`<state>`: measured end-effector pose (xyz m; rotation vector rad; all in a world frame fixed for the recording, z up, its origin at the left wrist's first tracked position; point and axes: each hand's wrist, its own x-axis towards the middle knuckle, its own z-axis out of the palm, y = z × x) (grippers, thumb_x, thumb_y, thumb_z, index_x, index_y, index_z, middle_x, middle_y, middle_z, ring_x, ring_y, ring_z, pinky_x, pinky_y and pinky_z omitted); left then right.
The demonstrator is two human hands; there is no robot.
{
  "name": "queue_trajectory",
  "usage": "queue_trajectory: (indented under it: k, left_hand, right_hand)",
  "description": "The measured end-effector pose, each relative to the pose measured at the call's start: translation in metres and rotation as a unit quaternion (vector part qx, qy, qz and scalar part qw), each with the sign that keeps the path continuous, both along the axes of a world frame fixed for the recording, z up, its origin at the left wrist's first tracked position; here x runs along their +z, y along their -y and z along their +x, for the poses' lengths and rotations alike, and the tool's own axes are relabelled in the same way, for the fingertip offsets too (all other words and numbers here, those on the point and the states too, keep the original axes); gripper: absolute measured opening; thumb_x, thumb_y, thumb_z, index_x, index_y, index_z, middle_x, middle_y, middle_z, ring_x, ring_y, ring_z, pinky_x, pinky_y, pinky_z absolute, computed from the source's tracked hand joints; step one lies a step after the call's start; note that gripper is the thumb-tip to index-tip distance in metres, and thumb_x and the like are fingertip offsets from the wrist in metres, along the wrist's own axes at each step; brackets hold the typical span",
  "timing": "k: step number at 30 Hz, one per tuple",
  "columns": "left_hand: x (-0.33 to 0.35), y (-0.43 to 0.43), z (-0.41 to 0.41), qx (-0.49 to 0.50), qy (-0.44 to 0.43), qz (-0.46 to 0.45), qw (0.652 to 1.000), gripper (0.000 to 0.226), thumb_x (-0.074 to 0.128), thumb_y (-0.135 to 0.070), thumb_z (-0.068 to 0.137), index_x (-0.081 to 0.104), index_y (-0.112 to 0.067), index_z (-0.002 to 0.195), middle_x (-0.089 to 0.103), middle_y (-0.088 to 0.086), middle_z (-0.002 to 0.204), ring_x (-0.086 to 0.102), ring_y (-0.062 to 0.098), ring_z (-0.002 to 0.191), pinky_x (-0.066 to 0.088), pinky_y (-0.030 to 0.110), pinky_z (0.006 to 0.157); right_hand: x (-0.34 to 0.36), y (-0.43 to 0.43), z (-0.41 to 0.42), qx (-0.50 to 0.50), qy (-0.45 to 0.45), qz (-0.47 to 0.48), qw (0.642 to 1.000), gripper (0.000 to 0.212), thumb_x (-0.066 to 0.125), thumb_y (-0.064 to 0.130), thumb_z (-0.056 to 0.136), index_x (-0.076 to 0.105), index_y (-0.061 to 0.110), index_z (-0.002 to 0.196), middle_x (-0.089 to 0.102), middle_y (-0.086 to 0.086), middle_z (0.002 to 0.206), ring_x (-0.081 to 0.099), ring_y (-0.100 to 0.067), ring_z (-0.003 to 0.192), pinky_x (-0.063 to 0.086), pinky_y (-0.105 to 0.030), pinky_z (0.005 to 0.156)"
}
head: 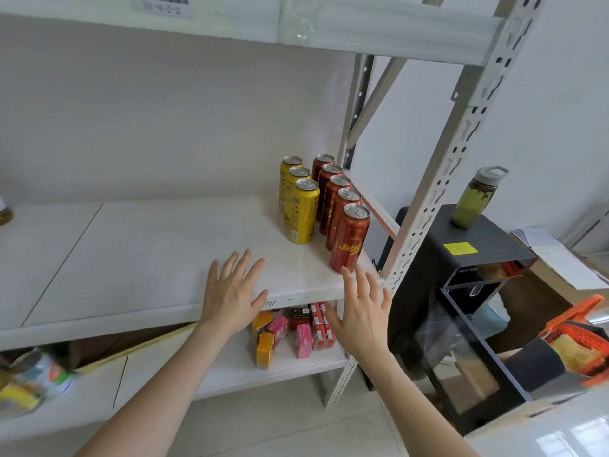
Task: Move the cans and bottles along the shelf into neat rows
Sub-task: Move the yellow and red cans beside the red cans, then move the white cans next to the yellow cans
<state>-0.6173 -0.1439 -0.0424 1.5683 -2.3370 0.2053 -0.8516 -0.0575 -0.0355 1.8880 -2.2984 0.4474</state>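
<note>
On the white middle shelf [148, 245], at its right end, stand two rows of upright cans running front to back. Three yellow cans [301, 211] form the left row. Several red cans [349, 237] form the right row, close to the shelf's right edge. My left hand [232, 291] hovers over the shelf's front edge with fingers spread and holds nothing. My right hand [361, 311] is spread just in front of the nearest red can, its fingertips close to the can's base, and holds nothing.
The perforated upright post [438, 183] frames the shelf's right end. Small pink, orange and red boxes [293, 331] lie on the lower shelf. A black cabinet [468, 258] with a green drink bottle [474, 199] on top stands to the right. A jar [5, 211] shows at the far left.
</note>
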Motion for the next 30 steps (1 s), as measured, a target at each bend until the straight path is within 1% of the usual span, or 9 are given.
queue_trajectory:
  k: [4, 7, 10, 13, 16, 21, 25, 30]
  left_hand:
    - [0.004, -0.032, 0.022, 0.013, 0.018, 0.008, 1.000, 0.064, 0.047, -0.053, 0.094, 0.035, -0.024, 0.150, 0.026, 0.009, 0.160, 0.025, 0.031, 0.146, 0.019, 0.058, 0.116]
    - [0.004, -0.053, 0.039, 0.023, 0.040, 0.014, 0.999, 0.066, 0.041, -0.057, 0.095, 0.029, -0.026, 0.152, 0.020, 0.007, 0.162, 0.020, 0.029, 0.148, 0.016, 0.057, 0.117]
    - [0.005, -0.072, 0.059, 0.032, 0.045, 0.013, 0.998, 0.065, 0.043, -0.056, 0.094, 0.031, -0.027, 0.151, 0.022, 0.007, 0.162, 0.021, 0.029, 0.148, 0.016, 0.057, 0.117]
    - [0.006, -0.086, 0.081, 0.049, 0.051, 0.018, 0.997, 0.064, 0.044, -0.055, 0.094, 0.033, -0.027, 0.150, 0.025, 0.008, 0.161, 0.023, 0.030, 0.147, 0.018, 0.057, 0.117]
    - [0.006, -0.097, 0.104, 0.068, 0.059, 0.027, 0.996, 0.064, 0.045, -0.056, 0.094, 0.036, -0.026, 0.150, 0.028, 0.008, 0.160, 0.026, 0.031, 0.147, 0.021, 0.058, 0.116]
    - [0.003, -0.106, 0.152, 0.093, 0.062, 0.033, 0.993, 0.063, 0.051, -0.054, 0.092, 0.043, -0.022, 0.146, 0.035, 0.011, 0.156, 0.033, 0.032, 0.143, 0.026, 0.060, 0.113]
    - [0.002, -0.105, 0.203, 0.109, 0.061, 0.042, 0.991, 0.064, 0.047, -0.055, 0.094, 0.037, -0.023, 0.149, 0.030, 0.010, 0.159, 0.027, 0.031, 0.146, 0.021, 0.058, 0.115]
    - [0.001, -0.104, 0.284, 0.120, 0.070, 0.050, 0.989, 0.064, 0.039, -0.056, 0.096, 0.029, -0.026, 0.151, 0.022, 0.007, 0.162, 0.018, 0.028, 0.149, 0.015, 0.056, 0.117]
  right_hand:
    - [0.001, -0.020, 0.021, 0.017, -0.008, -0.011, 1.000, 0.069, 0.044, 0.054, 0.092, 0.026, 0.020, 0.149, 0.026, -0.010, 0.159, 0.024, -0.034, 0.145, 0.018, -0.060, 0.114]
    - [-0.003, -0.033, 0.038, 0.022, -0.018, -0.006, 1.000, 0.070, 0.040, 0.056, 0.092, 0.026, 0.020, 0.151, 0.026, -0.010, 0.159, 0.021, -0.033, 0.146, 0.018, -0.059, 0.114]
    - [-0.008, -0.041, 0.055, 0.038, -0.022, 0.016, 0.999, 0.074, 0.038, 0.059, 0.091, 0.020, 0.021, 0.153, 0.019, -0.009, 0.162, 0.015, -0.031, 0.149, 0.011, -0.058, 0.116]
    - [-0.009, -0.046, 0.076, 0.054, -0.023, 0.027, 0.998, 0.073, 0.035, 0.058, 0.093, 0.016, 0.022, 0.154, 0.014, -0.008, 0.163, 0.010, -0.030, 0.149, 0.006, -0.057, 0.117]
    - [-0.007, -0.049, 0.101, 0.072, -0.018, 0.028, 0.997, 0.072, 0.037, 0.055, 0.094, 0.018, 0.021, 0.154, 0.014, -0.007, 0.163, 0.010, -0.029, 0.149, 0.006, -0.056, 0.117]
    - [-0.007, -0.042, 0.150, 0.100, -0.024, 0.030, 0.994, 0.070, 0.035, 0.055, 0.094, 0.020, 0.021, 0.153, 0.017, -0.007, 0.162, 0.011, -0.027, 0.150, 0.009, -0.056, 0.117]
    - [-0.006, -0.032, 0.200, 0.118, -0.023, 0.024, 0.992, 0.068, 0.040, 0.052, 0.093, 0.025, 0.020, 0.152, 0.024, -0.008, 0.161, 0.017, -0.029, 0.149, 0.012, -0.059, 0.116]
    - [-0.006, -0.021, 0.276, 0.134, -0.044, 0.038, 0.989, 0.072, 0.035, 0.057, 0.093, 0.017, 0.022, 0.153, 0.017, -0.006, 0.162, 0.012, -0.027, 0.150, 0.009, -0.059, 0.116]
